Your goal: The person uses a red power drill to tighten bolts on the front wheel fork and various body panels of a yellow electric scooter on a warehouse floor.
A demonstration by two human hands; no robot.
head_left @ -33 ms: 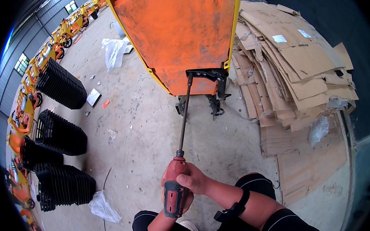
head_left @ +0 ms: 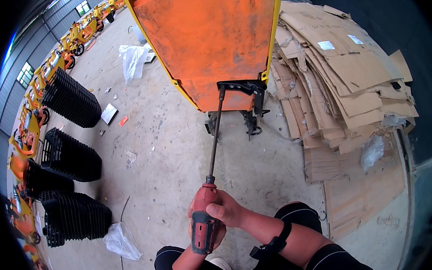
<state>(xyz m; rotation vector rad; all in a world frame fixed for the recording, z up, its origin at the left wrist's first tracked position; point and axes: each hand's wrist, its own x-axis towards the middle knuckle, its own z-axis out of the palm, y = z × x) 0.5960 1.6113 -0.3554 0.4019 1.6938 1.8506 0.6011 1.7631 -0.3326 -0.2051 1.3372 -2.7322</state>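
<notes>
A red and black power screwdriver (head_left: 205,220) is gripped by both of my hands. My right hand (head_left: 229,211) wraps its upper body, thumb across the top. Lower down, my left hand (head_left: 219,235) closes round the handle, partly hidden behind the tool. From the chuck a long dark bit (head_left: 216,135) runs forward to a black bracket (head_left: 243,87). Its tip meets the bracket's left end; whether it sits on a screw is too small to tell. The bracket lies against the bottom of a scuffed orange panel (head_left: 205,41) with yellow edges.
Stacks of black plastic baskets (head_left: 77,213) stand to the left, beside a row of yellow scooters (head_left: 30,129). Flattened cardboard (head_left: 341,73) is piled on the right against a dark wall. Clear plastic bags (head_left: 121,242) and small scraps litter the concrete floor (head_left: 155,188).
</notes>
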